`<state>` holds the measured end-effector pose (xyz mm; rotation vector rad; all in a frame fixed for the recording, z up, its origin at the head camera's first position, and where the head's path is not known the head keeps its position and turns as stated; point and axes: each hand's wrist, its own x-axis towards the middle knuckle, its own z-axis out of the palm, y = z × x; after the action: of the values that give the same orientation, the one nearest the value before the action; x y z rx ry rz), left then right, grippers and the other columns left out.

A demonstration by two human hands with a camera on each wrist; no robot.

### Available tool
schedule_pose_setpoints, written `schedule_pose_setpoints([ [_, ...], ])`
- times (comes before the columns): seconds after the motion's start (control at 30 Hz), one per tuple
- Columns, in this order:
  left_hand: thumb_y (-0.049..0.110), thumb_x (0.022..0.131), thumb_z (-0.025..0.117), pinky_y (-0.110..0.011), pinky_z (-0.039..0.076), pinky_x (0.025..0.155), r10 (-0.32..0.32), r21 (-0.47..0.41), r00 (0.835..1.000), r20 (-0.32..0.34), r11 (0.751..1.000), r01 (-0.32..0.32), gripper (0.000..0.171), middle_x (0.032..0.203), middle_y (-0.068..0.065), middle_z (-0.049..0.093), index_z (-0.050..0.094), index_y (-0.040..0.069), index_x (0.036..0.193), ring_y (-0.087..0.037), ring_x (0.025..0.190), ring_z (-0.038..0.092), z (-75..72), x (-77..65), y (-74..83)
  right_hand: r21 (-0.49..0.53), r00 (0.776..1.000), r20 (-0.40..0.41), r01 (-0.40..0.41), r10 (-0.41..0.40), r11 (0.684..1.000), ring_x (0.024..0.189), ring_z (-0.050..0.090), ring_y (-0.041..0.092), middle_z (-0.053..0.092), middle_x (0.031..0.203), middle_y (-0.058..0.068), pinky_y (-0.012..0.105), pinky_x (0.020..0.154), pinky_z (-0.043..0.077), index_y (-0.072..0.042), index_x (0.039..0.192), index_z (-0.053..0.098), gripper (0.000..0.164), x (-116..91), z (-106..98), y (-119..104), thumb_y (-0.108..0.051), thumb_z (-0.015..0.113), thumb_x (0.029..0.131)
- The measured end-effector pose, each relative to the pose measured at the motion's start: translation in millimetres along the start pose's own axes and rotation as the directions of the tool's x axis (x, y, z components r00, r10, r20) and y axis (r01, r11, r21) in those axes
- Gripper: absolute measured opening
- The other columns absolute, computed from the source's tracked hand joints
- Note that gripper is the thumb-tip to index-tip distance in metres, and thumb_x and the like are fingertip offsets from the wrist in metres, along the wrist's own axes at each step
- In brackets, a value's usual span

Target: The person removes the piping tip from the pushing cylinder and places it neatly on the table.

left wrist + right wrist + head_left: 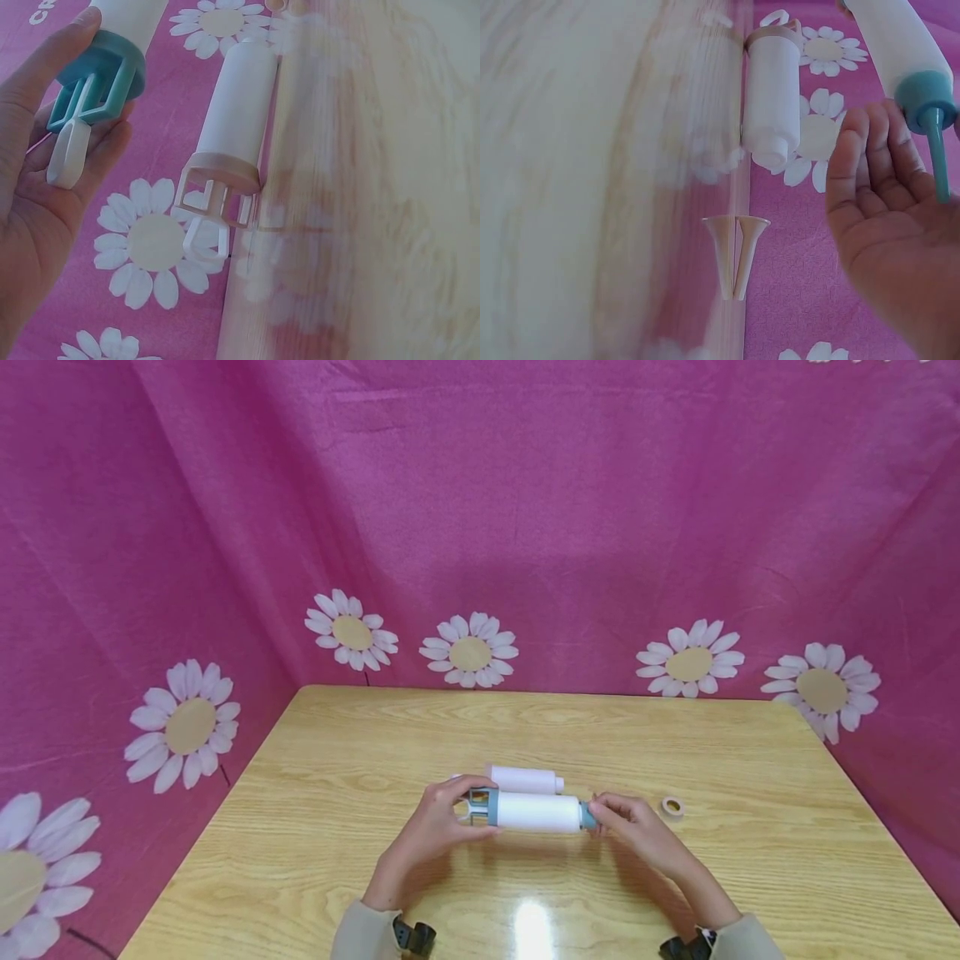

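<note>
A white piping syringe (538, 812) with teal ends is held level over the table between both hands. My left hand (429, 829) grips its teal frame (94, 82), thumb on one side and fingers on the other, and a white loop sticks out toward the palm. At the opposite end my right hand (639, 827) pinches the teal collar, and the thin teal nozzle (936, 154) reaches over the palm. Lettering shows on the barrel, mostly cut off. Just behind it lies a second white piping syringe (522, 779) with a beige end (225, 172) and white loop.
A small beige ring-like piece (672, 807) lies right of the right hand. Everything sits on a glossy wooden table (360, 743). A magenta cloth (525, 527) with white daisies hangs behind the table and at both sides.
</note>
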<state>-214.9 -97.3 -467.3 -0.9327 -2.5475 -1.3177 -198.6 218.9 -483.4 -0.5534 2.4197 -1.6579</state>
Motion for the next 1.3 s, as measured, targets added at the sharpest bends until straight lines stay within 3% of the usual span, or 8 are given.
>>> schedule_pose_setpoints([
  [0.17,0.024,0.074,0.086,-0.034,0.059,0.081,0.03,0.013,0.999,-0.011,0.999,-0.03,0.049,0.118,-0.007,0.07,0.065,0.013,0.117,-0.017,0.096,0.065,0.4,-0.6,-2.6,-0.026,0.999,-0.052,-0.005,0.004,1.0,0.094,0.061,0.004,0.064,0.101,0.001,0.023,0.082,0.053,-0.001,0.103,0.063,0.02,-1.1,1.6,0.4,-0.02,0.059,0.098],
  [0.3,0.024,0.073,0.086,-0.029,0.057,0.082,0.039,0.02,0.999,-0.015,0.999,-0.038,0.049,0.117,-0.007,0.07,0.065,0.012,0.117,-0.016,0.097,0.065,0.1,-1.1,-3.9,-0.015,0.994,-0.086,0.061,-0.062,0.998,0.101,0.062,0.001,0.064,0.106,-0.006,0.021,0.089,0.053,-0.002,0.107,0.063,0.021,-2.0,2.9,1.5,-0.015,0.068,0.092],
  [0.43,0.024,0.074,0.086,-0.031,0.058,0.086,0.01,0.002,1.0,-0.003,1.0,-0.01,0.05,0.12,-0.006,0.069,0.066,0.012,0.118,-0.016,0.099,0.065,-0.9,-1.3,-2.6,-0.008,0.986,-0.097,0.133,-0.133,0.991,0.101,0.062,0.001,0.063,0.107,-0.01,0.02,0.091,0.052,-0.006,0.109,0.063,0.023,-2.5,3.6,3.1,-0.01,0.071,0.088],
  [0.77,0.023,0.074,0.086,-0.031,0.058,0.089,-0.013,-0.007,1.0,0.005,1.0,0.014,0.051,0.12,-0.007,0.069,0.065,0.012,0.119,-0.015,0.1,0.065,-1.8,-1.8,-0.9,-0.042,0.963,-0.111,0.241,-0.245,0.97,0.101,0.061,0.003,0.061,0.109,-0.008,0.023,0.092,0.052,-0.009,0.111,0.059,0.031,-2.7,5.3,2.1,-0.005,0.074,0.084],
  [1.07,0.023,0.074,0.086,-0.03,0.058,0.088,-0.02,-0.01,1.0,0.018,1.0,0.02,0.053,0.118,-0.007,0.069,0.064,0.008,0.119,-0.014,0.098,0.064,-2.0,-2.8,-5.4,-0.022,0.94,-0.155,0.304,-0.303,0.953,0.102,0.059,-0.001,0.059,0.112,0.005,0.015,0.09,0.05,0.002,0.113,0.057,0.032,-4.8,0.9,5.7,0.005,0.071,0.084],
  [1.3,0.027,0.074,0.086,-0.029,0.056,0.091,-0.076,0.003,0.995,0.071,0.997,0.076,0.053,0.125,-0.005,0.067,0.064,0.01,0.12,-0.013,0.101,0.063,-1.6,-4.6,-8.9,-0.011,0.947,-0.155,0.282,-0.28,0.959,0.101,0.059,-0.001,0.058,0.112,-0.008,0.014,0.091,0.05,0.0,0.114,0.057,0.031,-6.6,-1.4,4.4,0.003,0.069,0.086],
])
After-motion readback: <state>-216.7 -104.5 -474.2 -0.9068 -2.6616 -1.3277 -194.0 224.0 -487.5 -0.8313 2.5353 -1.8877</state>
